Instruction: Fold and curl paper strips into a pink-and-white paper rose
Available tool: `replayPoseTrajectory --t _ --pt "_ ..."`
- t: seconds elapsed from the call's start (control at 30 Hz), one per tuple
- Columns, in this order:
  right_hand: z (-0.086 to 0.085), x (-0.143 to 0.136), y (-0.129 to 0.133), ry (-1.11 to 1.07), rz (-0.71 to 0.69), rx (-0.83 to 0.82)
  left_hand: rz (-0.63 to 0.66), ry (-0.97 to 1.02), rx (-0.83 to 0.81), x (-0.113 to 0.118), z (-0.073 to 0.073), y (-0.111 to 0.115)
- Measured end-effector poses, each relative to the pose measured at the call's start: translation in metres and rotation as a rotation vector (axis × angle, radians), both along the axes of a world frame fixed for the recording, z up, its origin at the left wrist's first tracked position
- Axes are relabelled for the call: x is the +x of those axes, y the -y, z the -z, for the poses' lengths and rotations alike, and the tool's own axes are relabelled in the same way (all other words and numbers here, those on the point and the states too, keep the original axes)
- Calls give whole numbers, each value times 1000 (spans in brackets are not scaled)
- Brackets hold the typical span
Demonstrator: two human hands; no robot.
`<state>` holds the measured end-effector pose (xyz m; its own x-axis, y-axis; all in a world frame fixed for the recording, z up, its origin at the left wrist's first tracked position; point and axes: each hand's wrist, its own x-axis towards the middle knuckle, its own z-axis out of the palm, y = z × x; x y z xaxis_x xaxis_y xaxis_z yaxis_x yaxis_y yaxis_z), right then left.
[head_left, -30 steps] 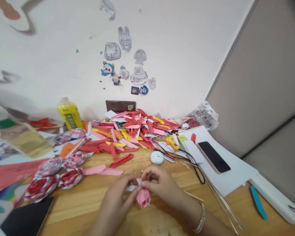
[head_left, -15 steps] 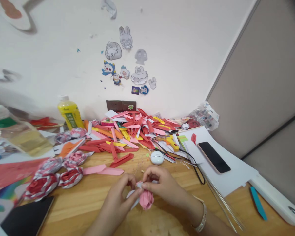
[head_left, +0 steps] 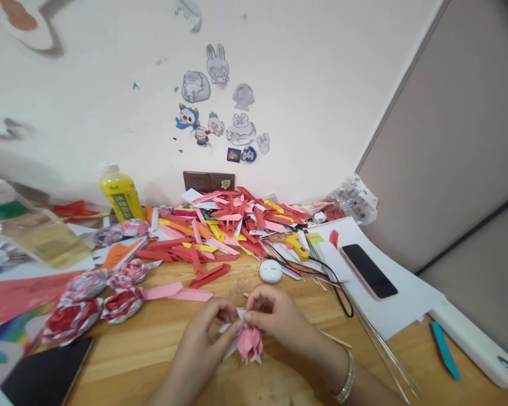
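Note:
Between my two hands, low in the middle of the view, is a pink folded paper flower (head_left: 249,343) with white paper showing at its edges. My left hand (head_left: 211,332) pinches its white paper from the left, thumb and fingertips together. From the right, my right hand (head_left: 275,316) pinches the paper at the top of the flower, close to the left fingertips. The flower's head hangs toward me, over the wooden table. Part of the paper is hidden behind my fingers. A bracelet (head_left: 346,376) circles my right wrist.
Folded paper strips (head_left: 237,217) are heaped by the wall. Rolled paper flowers (head_left: 122,304) lie left, near a yellow bottle (head_left: 121,194). A yellow glue gun (head_left: 295,246), white case (head_left: 270,272), phone (head_left: 369,270), thin sticks (head_left: 385,358) and teal cutter (head_left: 445,351) lie to the right.
The pink paper flower has turned slightly between my fingers and shifted a little left; more white paper shows at its lower edge. Both hands keep their pinch.

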<state>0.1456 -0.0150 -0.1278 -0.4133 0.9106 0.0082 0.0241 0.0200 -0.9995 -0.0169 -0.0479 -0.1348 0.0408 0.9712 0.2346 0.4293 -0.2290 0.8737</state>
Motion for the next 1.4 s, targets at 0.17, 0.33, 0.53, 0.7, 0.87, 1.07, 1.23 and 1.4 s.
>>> replayPoseTrajectory --t 0.17,0.33,0.53,0.7,0.87,1.07,1.23,1.4 --pt "-1 2 1 -16 -32 -19 3 26 -16 1 -2 2" --pt "0 2 0 -5 -27 -41 -10 18 0 2 -6 3" --pt "1 2 0 -3 -44 -63 26 24 -36 2 -7 0" --pt "1 6 -1 60 -111 -17 72 23 -53 1 -1 -2" --pt "-5 6 -2 157 -69 137 71 -23 -25 1 1 -3" --pt "-7 3 -1 228 -9 217 11 -36 -67 -1 0 0" --pt "-5 2 0 224 10 181 -31 -21 -79 1 -5 3" --pt "-4 0 1 225 29 219 -29 49 -142 2 -6 2"
